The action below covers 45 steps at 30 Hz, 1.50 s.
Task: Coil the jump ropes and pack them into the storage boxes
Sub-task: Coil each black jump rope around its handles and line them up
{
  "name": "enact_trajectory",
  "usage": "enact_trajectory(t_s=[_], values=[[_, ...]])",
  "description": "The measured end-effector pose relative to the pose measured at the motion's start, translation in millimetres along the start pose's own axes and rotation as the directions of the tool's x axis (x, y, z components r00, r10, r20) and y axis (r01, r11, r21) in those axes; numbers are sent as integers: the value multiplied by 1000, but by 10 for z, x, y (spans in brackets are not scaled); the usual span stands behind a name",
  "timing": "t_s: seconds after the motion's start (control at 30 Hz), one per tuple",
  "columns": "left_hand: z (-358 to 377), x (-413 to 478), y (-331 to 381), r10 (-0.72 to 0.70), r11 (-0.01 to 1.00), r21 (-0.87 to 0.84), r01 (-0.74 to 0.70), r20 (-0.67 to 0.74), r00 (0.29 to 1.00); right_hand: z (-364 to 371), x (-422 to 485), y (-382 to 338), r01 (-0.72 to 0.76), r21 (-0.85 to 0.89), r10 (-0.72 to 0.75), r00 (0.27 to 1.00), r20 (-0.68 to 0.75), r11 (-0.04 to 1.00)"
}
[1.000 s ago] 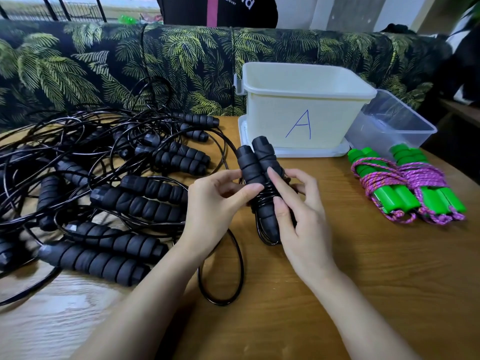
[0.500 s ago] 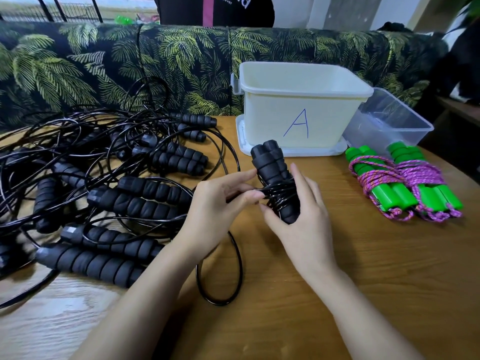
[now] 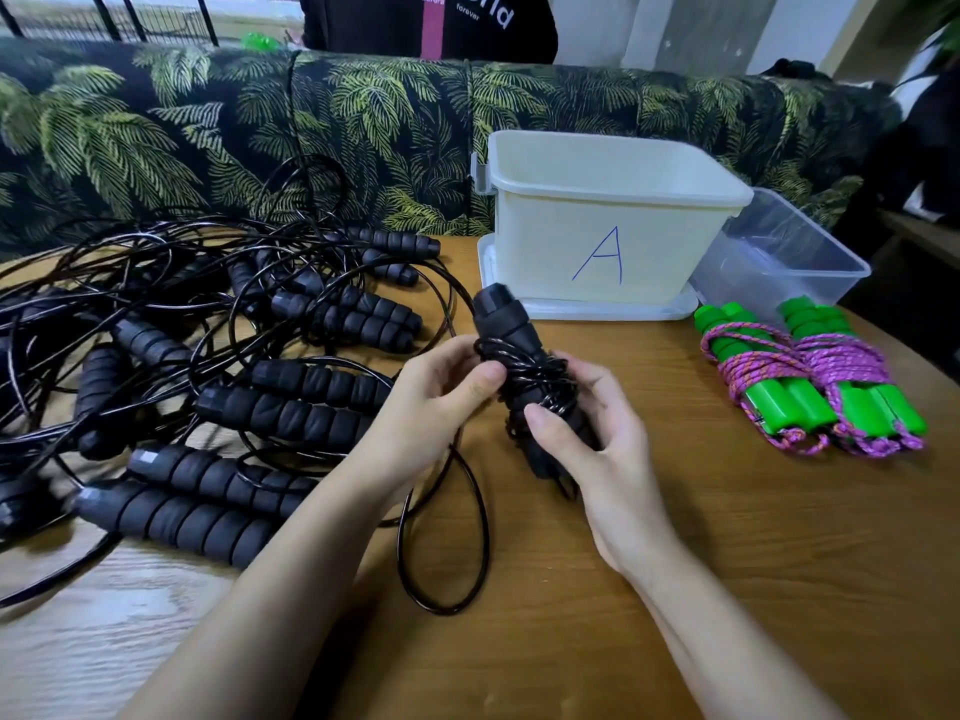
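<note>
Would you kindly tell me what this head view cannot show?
Floor of box A: hidden by its front wall.
Left part of the clear box: behind box A.
Lower half of the black rope bundle: partly under the right hand.
Extent of the rope pile: cut by the left edge.

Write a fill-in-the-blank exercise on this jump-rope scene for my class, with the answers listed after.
1. The white box bears the letter ____.
2. The left hand and right hand hold a bundle coloured ____.
3. The two wound ropes by the clear box have handles coloured ____.
Missing words: A; black; green.
</note>
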<state>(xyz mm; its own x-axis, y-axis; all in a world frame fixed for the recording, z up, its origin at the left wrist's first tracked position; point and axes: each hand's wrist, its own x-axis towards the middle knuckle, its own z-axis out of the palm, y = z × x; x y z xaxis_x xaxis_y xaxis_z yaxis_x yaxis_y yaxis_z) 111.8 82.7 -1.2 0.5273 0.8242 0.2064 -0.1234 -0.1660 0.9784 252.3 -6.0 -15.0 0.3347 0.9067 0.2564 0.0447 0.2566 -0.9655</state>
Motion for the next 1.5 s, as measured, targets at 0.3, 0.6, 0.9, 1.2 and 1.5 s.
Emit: enact_trajectory(t_s=[0.3,0.6,0.9,1.2,1.5], values=[[42,9,-46,32,999,45,-25,-141,989,43,-28,32,86,-339,-105,994,-38,937],[-91,21,52,14,1000,12,-13,-69,998,-24,21,-37,-21,-43,21,1000,-1,999],[-22,2,89,27,1000,15,-24,-183,983,5,24,-1,83,-274,-95,995,-33,958],[77,-41,54,130,982,165,-90,-251,959,75,-50,78,179,-776,-240,970,36,605],[156,-55,44,223,948,239,-212,-20,975,29,-6,84,8,-727,-213,958,-190,686]])
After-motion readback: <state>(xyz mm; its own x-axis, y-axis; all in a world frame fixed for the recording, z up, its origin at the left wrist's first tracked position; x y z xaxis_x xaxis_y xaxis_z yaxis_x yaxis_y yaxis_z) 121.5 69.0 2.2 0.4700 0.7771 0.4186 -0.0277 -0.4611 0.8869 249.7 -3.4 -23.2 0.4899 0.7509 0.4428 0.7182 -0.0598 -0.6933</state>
